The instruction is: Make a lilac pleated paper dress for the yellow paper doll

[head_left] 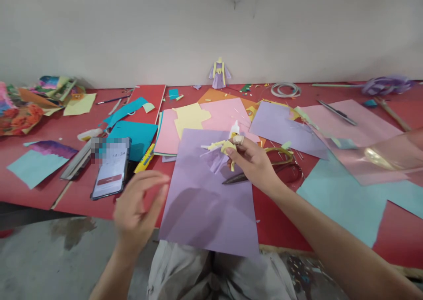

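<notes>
Between the thumb and fingers of my right hand (253, 163) is a small purple and yellow paper figure (216, 158), tilted over a large purple sheet (208, 212). Part of the figure is hidden by the fingers. My left hand (140, 201), slightly blurred, hovers left of the sheet with its fingers curved and a gap between thumb and fingers; nothing shows in it. Dark-bladed scissors (236, 179) lie under and beside my right hand. A white glue bottle (235, 128) is just behind that hand. A finished-looking paper dress figure (219, 74) leans upright against the wall.
A phone (111, 170), a metal ruler (77, 159) and a yellow cutter (144, 158) lie on the left. Coloured sheets and scraps cover the red table (277, 220). Another person's hand (390, 152), blurred, is at the right near a pen (337, 112).
</notes>
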The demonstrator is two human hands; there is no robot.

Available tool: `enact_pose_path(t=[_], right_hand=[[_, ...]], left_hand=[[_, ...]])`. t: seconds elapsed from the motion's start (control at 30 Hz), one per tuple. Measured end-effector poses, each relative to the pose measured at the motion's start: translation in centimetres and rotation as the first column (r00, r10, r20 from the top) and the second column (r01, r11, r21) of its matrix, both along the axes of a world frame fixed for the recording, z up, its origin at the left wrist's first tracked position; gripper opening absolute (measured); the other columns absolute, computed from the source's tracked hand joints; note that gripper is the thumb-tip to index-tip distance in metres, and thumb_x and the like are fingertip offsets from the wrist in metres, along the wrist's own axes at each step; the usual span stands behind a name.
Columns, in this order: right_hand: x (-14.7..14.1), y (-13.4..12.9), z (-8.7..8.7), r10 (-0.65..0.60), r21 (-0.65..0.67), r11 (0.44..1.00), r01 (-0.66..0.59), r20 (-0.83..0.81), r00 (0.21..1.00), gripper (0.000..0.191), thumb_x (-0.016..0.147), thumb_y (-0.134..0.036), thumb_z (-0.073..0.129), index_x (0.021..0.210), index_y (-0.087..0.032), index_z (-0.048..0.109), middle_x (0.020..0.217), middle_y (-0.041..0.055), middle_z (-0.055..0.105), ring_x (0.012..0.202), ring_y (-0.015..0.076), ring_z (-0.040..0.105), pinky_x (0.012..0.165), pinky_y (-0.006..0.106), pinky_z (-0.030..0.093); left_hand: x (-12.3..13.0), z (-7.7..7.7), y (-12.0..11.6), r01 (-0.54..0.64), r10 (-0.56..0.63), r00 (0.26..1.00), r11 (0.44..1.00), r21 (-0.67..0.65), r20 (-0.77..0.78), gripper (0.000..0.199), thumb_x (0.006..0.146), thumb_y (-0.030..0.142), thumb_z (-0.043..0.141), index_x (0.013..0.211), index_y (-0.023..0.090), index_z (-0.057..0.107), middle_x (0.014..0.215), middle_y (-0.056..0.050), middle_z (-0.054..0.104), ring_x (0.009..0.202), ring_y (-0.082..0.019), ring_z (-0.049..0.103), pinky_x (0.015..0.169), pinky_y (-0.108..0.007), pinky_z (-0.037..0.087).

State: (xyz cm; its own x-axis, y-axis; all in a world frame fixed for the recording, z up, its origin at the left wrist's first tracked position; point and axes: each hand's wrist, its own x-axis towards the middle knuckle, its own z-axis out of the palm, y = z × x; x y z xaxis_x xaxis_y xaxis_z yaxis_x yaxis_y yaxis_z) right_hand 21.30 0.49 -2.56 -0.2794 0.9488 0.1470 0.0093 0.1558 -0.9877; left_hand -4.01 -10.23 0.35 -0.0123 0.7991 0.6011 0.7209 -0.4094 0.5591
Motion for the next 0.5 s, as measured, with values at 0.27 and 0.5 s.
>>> enact_pose_path(t=[0.27,0.5], right_hand=[[-0.1,-0.2,0.3,-0.124,-0.006,0.992,0.124,-0.007,0.992,0.018,0.092,-0.041,0.063,0.092,-0.024,0.056,0.081,-0.0008,0.065,0.061,0.0128,0.063,0.058,0.029,0.058],[0.1,0.0,-0.1,-0.221,0.015,0.975,0.222,-0.035,0.975,0.017,0.092,-0.037,0.064,0.101,-0.025,0.056,0.083,-0.0007,0.068,0.065,0.017,0.07,0.067,0.035,0.062]], left_hand=[[5.8,1.4,7.7,0.288,-0.293,0.859,0.955,-0.077,-0.419,0.009,0.095,0.025,0.065,0.101,0.018,0.067,0.097,-0.003,0.073,0.091,-0.021,0.067,0.079,-0.034,0.054],[7.1,-0.7,10.7,0.248,-0.192,0.849,0.968,0.049,-0.492,0.006,0.096,0.022,0.063,0.098,0.018,0.067,0.094,-0.004,0.074,0.087,-0.021,0.067,0.072,-0.032,0.052]])
